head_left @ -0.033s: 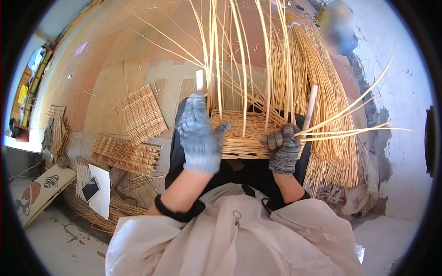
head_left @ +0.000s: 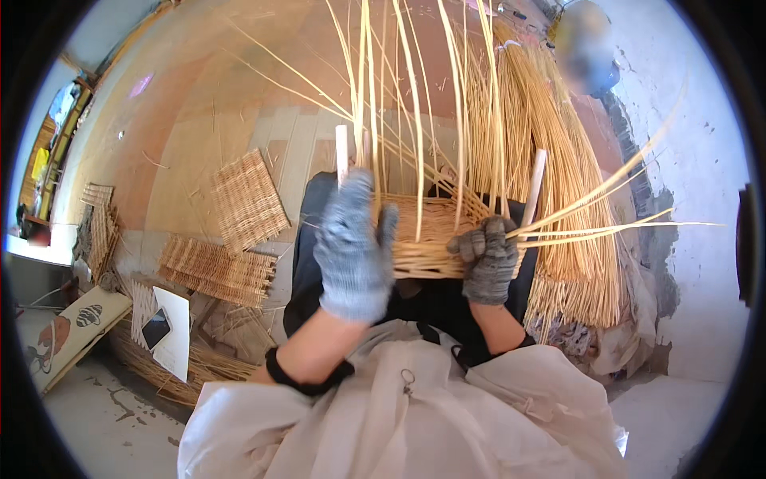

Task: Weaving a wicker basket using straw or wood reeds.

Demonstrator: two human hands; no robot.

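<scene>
Cradling a part-woven wicker basket (head_left: 431, 262) low in front of the body, directly between two gloved hands. Gripping its right front corner with the curled fingers of the right hand (head_left: 488, 259), thumb side lying toward the front wall; just beyond those knuckles, showing loose rods (head_left: 594, 233) running off to the right. Covering the left end with the left hand (head_left: 349, 247), fingers stretched nearly straight upward, thumb set apart on the basket side; cannot tell, through blur, whether pinching anything. Between both hands, rising well above the fingers: upright rods (head_left: 418, 160). Standing just beyond the left fingertips, a pale left post (head_left: 342, 156); just beyond the right hand, a pale right post (head_left: 535, 188), leaning slightly outward.
</scene>
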